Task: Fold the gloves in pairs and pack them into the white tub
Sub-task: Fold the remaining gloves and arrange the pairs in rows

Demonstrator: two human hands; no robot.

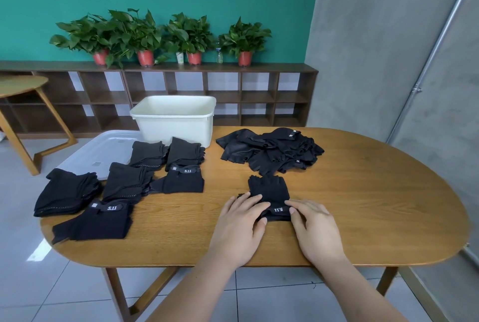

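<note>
Head view. Glove pair lies near the middle of the worktop, finger stubs toward 12 o'clock, labelled cuff toward the person. Left hand rests on the cuff's 9 o'clock side, right hand on its 3 o'clock side. Grip of both is slack: fingers nearly straight, pressing down, closed round nothing that shows.

Judgement: the pair is being flattened and squared so the fold runs true. Pressure at both cuff corners stops the fabric sliding on the wood.

Loose heap sits at 12 to 1 o'clock of the pair, near but apart, within reach. Folded pairs lie in rough rows at 9 to 10 o'clock. White tub stands at 11 o'clock on the far edge, its floor hidden, with the pale lid beside it.

Bare wood runs from 2 to 5 o'clock. The nearest folded pair lies close to the rounded left rim and could slip off if nudged.
</note>
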